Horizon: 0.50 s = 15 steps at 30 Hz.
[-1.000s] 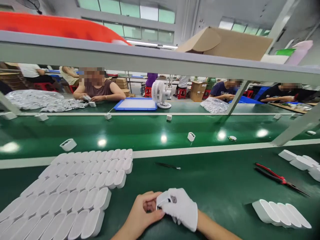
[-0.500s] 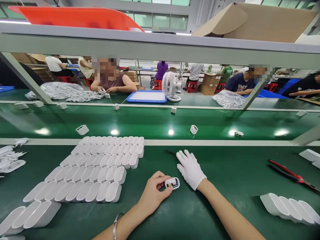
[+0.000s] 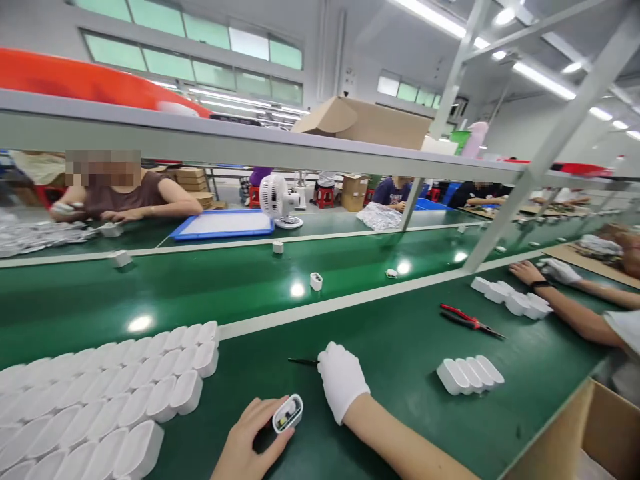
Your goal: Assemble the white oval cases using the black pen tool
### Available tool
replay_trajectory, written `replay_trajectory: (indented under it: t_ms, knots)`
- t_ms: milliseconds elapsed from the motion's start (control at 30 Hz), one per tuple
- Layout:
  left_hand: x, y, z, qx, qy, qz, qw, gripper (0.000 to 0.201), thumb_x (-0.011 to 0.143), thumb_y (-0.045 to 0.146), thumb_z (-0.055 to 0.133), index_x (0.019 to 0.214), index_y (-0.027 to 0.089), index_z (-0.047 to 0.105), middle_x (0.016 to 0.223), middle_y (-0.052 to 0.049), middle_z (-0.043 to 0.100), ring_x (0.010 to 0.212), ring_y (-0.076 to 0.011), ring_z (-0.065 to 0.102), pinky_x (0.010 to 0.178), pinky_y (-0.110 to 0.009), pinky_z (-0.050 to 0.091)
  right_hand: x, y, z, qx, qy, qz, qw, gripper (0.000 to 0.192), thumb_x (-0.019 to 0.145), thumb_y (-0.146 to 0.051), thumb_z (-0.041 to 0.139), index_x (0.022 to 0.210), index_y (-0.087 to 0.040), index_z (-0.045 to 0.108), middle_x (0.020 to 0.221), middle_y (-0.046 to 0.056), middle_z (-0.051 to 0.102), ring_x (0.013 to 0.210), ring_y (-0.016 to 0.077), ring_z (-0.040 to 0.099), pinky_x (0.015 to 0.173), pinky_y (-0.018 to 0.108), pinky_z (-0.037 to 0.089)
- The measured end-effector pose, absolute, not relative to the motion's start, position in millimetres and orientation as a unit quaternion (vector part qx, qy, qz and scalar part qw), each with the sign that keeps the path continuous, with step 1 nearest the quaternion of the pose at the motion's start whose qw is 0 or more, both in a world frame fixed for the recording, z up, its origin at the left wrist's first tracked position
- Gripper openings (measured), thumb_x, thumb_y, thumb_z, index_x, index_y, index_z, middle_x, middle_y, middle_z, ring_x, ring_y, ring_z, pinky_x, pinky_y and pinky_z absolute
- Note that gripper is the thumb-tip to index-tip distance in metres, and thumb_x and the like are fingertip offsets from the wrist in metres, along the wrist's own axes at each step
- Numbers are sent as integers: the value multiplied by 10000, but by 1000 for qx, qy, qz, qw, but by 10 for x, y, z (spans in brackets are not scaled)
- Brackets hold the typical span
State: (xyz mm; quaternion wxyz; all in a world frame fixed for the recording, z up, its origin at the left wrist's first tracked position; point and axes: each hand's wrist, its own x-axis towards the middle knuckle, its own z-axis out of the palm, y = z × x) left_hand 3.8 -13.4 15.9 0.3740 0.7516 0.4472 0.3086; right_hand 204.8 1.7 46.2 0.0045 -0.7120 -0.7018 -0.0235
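Left hand [image 3: 250, 437] fingers [image 3: 267, 408] are pinched on the small white charger shell [image 3: 287, 413], open end up, low over the green worktop [image 3: 400, 373]; gloved right hand [image 3: 343, 379] is flat, fingers spread, empty, its fingertips touching the black tweezers [image 3: 303, 362] just beyond it. Risk as I see it: the pinch sits on the shell's edge only, so it could twist out and drop, and the smooth glove could push the thin tweezers away. Rows of white shells [image 3: 115, 400] lie left of the held one, clear of it.
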Motion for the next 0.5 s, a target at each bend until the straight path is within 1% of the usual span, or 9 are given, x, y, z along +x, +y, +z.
replay_trajectory:
  t_ms: [67,100,133,200,300,333,400,467,500]
  knots:
    - [17,-101,152,771,452,283,348,318,790,494,610,1048,328,692,1088,-2,688,1029,-266,607,980,-392,462,2065,24,498,-722,-692,-4,21,192,879,-138,462,839,-163,648,883,115,623,796,266,629,621,348,484]
    - [10,-93,152,776,453,267,348,320,785,499,610,1048,335,692,1089,4,688,1031,-267,607,962,-382,477,2076,27,514,-729,-683,13,44,181,880,-149,469,836,-163,644,874,110,626,786,259,629,622,344,480]
    - [6,-90,150,776,455,258,353,324,779,506,612,1043,337,695,1082,4,690,1020,-266,611,922,-360,502,2085,30,527,-736,-670,38,85,178,884,-157,465,843,-167,638,852,97,628,765,243,628,627,339,475]
    - [6,-92,139,758,467,271,367,351,764,536,613,1030,325,702,1070,-11,688,957,-256,624,814,-304,536,2089,36,545,-733,-630,123,224,166,891,-174,452,883,-180,617,760,49,618,688,193,612,628,316,468]
    - [8,-83,98,709,499,317,384,413,729,594,619,1002,298,710,1065,-28,667,763,-207,608,641,-248,515,2037,50,532,-634,-509,327,482,109,842,-238,530,934,-191,566,691,-18,572,561,124,555,554,262,460]
    - [3,-70,82,697,509,322,390,430,714,607,626,993,290,710,1058,-30,659,708,-189,583,599,-240,496,2005,56,514,-584,-454,394,545,164,802,-278,591,932,-189,547,703,-24,570,540,112,546,530,254,463]
    - [-13,-33,57,687,523,311,397,455,692,616,643,989,278,707,1033,-31,647,653,-168,537,557,-232,463,1931,66,457,-488,-355,504,618,351,680,-371,723,895,-181,521,730,-19,590,518,103,554,511,257,482]
    - [-22,0,54,685,529,302,399,474,691,611,645,1013,266,695,1005,-34,638,647,-165,513,539,-232,437,1862,67,390,-424,-293,577,634,506,542,-431,818,851,-168,517,706,-6,623,501,107,577,523,270,503]
    - [-19,6,64,685,529,304,399,478,697,604,642,1024,259,690,986,-36,636,642,-164,501,537,-234,425,1835,61,360,-407,-274,601,631,549,487,-444,846,826,-158,523,686,4,638,499,112,590,532,270,510]
